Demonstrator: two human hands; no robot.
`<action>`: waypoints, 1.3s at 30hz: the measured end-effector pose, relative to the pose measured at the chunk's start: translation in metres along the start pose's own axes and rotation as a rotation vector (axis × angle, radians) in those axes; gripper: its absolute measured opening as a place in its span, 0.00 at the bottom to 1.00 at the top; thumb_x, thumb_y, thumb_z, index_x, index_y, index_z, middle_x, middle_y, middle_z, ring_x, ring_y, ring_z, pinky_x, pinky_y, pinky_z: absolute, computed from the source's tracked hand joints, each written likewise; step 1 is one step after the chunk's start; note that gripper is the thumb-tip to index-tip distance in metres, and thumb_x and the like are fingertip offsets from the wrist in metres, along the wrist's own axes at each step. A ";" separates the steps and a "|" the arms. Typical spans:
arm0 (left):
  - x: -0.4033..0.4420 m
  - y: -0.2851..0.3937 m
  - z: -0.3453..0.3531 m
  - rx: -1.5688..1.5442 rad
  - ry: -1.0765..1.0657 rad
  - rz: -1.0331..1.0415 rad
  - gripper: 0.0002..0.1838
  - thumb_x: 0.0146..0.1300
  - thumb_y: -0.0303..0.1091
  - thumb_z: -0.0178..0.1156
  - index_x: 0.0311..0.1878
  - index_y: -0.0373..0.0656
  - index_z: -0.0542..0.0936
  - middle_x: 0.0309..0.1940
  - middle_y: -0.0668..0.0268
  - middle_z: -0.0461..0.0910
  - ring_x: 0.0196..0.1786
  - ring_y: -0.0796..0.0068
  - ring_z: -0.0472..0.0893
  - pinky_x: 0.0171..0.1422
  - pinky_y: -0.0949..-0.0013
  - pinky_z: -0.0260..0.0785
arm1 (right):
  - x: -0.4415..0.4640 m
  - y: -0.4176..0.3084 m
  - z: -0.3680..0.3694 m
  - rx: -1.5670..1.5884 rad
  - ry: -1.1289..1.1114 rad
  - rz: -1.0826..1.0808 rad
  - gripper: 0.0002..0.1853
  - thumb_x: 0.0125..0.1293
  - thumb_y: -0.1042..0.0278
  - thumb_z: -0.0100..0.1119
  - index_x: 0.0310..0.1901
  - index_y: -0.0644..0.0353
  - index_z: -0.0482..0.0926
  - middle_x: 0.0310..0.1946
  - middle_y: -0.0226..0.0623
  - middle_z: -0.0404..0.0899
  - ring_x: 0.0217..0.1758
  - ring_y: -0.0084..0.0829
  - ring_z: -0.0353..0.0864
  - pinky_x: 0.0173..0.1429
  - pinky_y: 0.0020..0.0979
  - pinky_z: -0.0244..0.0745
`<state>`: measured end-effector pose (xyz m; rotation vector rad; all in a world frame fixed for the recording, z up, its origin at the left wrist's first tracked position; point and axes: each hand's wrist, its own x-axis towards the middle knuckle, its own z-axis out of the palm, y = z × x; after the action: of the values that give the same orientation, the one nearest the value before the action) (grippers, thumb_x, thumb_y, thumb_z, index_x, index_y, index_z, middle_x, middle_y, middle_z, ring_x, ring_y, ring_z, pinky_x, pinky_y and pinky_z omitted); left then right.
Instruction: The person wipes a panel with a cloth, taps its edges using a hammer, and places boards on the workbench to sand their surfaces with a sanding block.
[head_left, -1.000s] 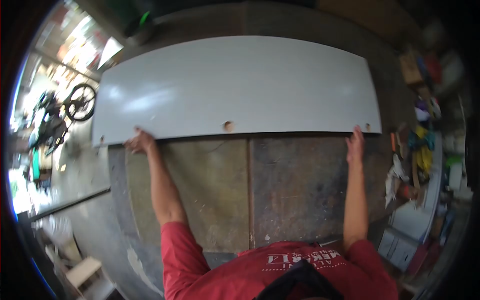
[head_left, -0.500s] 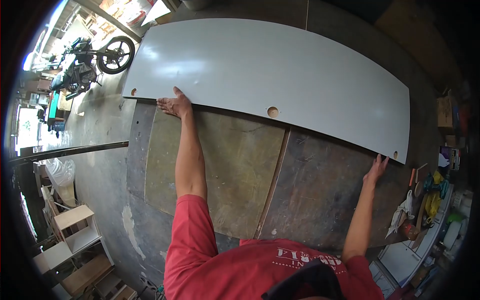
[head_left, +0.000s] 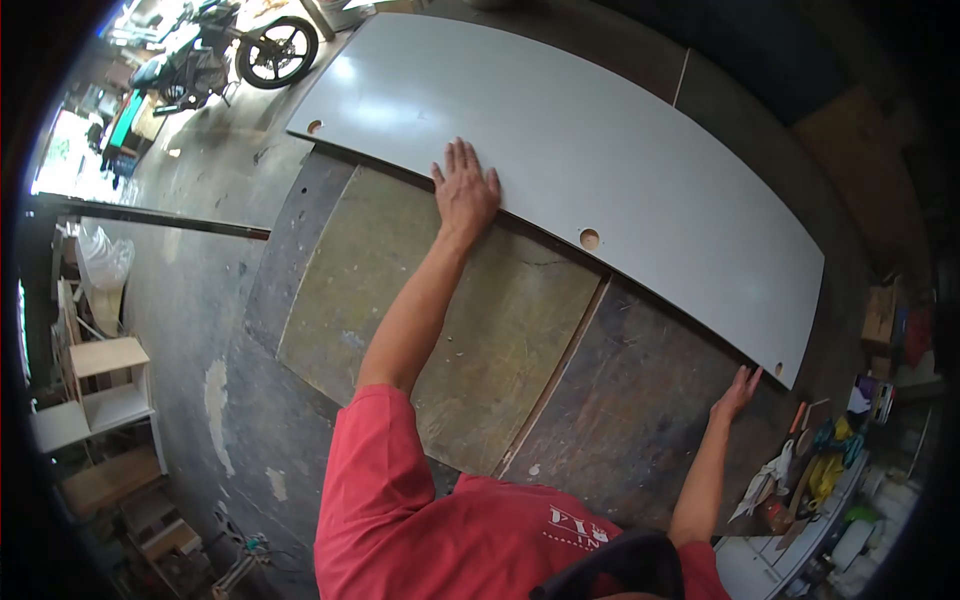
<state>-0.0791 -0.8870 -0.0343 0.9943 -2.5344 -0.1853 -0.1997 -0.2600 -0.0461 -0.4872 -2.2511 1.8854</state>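
Bare left hand [head_left: 467, 200]: palm down, fingers extended and fanned, thumb out to the right. Bare left forearm [head_left: 415, 315] angles forward-right from red fabric short sleeve [head_left: 372, 460]. Bare right hand [head_left: 737, 394] further out right, fingers forward, grip unclear; bare right forearm [head_left: 701, 485] reaching forward.

Your red shirt [head_left: 385, 500] bore white lettering [head_left: 578, 525], partly legible as "14" and "NI"; the rest was unclear.
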 end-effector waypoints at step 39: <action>-0.399 0.099 -0.158 -1.298 -1.166 -0.069 0.18 0.73 0.26 0.57 0.63 0.35 0.81 0.56 0.58 0.86 0.58 0.70 0.83 0.66 0.65 0.72 | -0.262 -0.003 -0.108 -0.554 -0.427 -0.363 0.17 0.68 0.65 0.64 0.57 0.58 0.83 0.66 0.46 0.77 0.68 0.48 0.77 0.69 0.41 0.74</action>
<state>0.1897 -0.5409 0.0059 0.3635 -2.2013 -2.5753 0.0804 -0.2528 -0.0016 0.2899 -2.8897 1.2640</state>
